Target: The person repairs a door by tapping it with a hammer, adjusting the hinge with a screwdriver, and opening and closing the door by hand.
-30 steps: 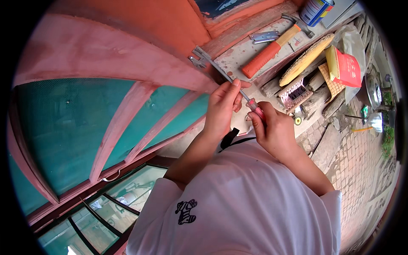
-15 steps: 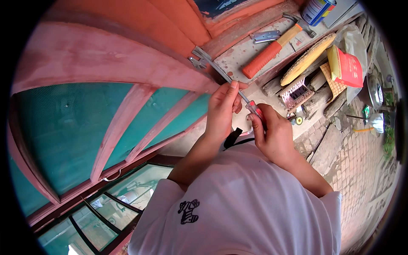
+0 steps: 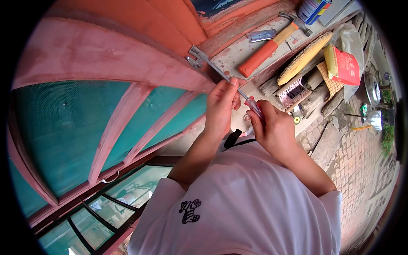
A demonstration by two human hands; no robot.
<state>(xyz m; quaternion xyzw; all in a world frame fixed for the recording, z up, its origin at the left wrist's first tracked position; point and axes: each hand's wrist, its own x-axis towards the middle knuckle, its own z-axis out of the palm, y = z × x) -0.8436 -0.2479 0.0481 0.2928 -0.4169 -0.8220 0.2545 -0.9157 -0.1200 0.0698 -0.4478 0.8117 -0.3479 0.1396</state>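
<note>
In my right hand is the clear, red-marked handle of a screwdriver, with the fingers closed around it. My left hand pinches the screwdriver's long metal shaft between thumb and fingers. That shaft slants up and left to a metal hinge at the edge of a pink wooden door. Whether the tip sits in a screw is too small to tell.
A claw hammer with an orange grip lies on the ledge beside loose metal hinges and a blue can. Stacked wood, a yellow-edged slab and a red-yellow packet stand to the right.
The screwdriver handle shows a different side, turned a little in my right hand. Both hands keep their places on it, while the whole view has shifted slightly.
</note>
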